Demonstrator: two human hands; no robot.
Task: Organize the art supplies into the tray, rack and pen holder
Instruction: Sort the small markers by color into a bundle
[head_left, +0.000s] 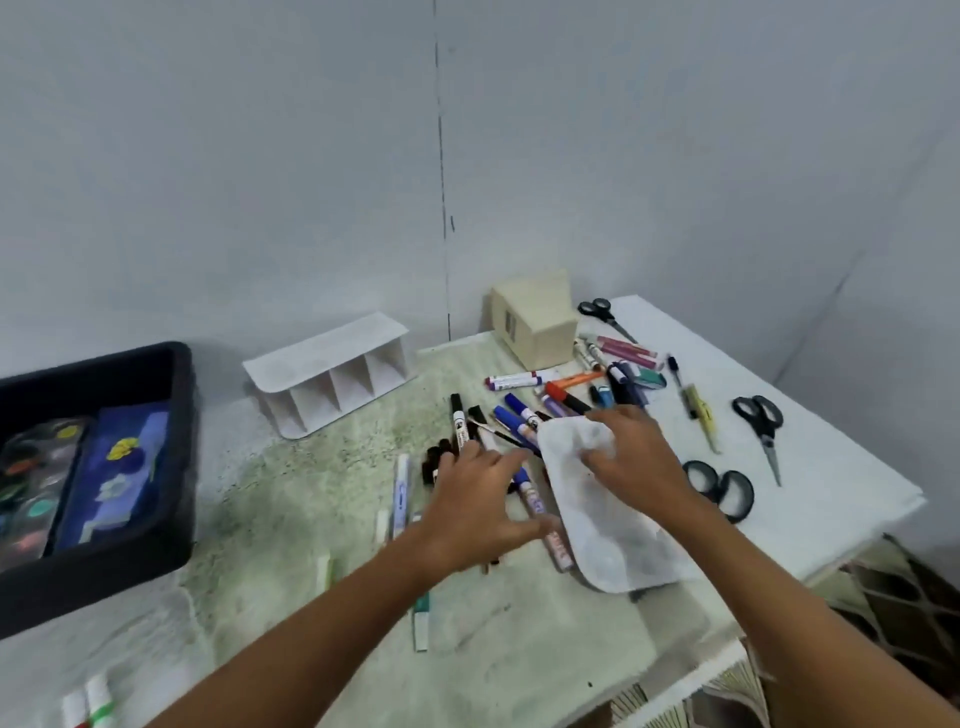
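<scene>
Our right hand (631, 460) grips the white palette (597, 525); our left hand (475, 506) rests flat, fingers spread, on the markers (519, 421).

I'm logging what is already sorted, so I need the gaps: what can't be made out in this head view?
- Black tray: cut off by the left edge; its contents are blurred.
- Markers under the left hand and the white palette: partly hidden.
- Wooden pen holder: lies on its side, with its opening turned away.
- Right hand: its fingertips on the palette are blurred.
- Marker labels: too small to read.
</scene>
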